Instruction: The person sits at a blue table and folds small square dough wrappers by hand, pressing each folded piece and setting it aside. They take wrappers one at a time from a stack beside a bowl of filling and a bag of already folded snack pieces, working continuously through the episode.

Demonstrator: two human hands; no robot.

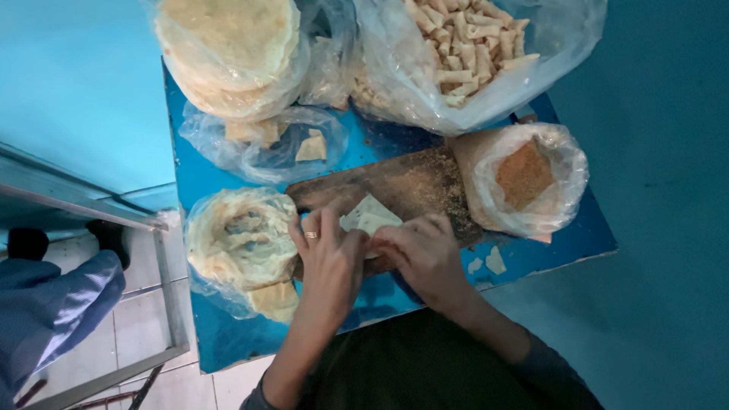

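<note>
Both hands work a pale dough sheet lying on a dark wooden board at the near-centre of a small blue table. The sheet is thin, off-white, and shows a pointed upper corner with a visible crease; its lower part is hidden under the fingers, so its full shape cannot be confirmed. It appears partly folded.

The left hand, with a ring on one finger, is curled over the sheet's left edge, fingertips pressing down on it. The right hand is bent over the sheet's right edge, fingertips likewise gripping or pinching the dough. The two hands nearly meet above it.

The board surface carries a dusting of brown crumbs. Just right of the board stands a plastic bag of brown crumbs, mouth open. Left of the board sits a bag of pale filling, touching the left hand's side. At the far edge lie a stack of round flat wrappers in plastic and a large clear bag of finished rolls. Small dough scraps lie on the table near the right hand.
</note>
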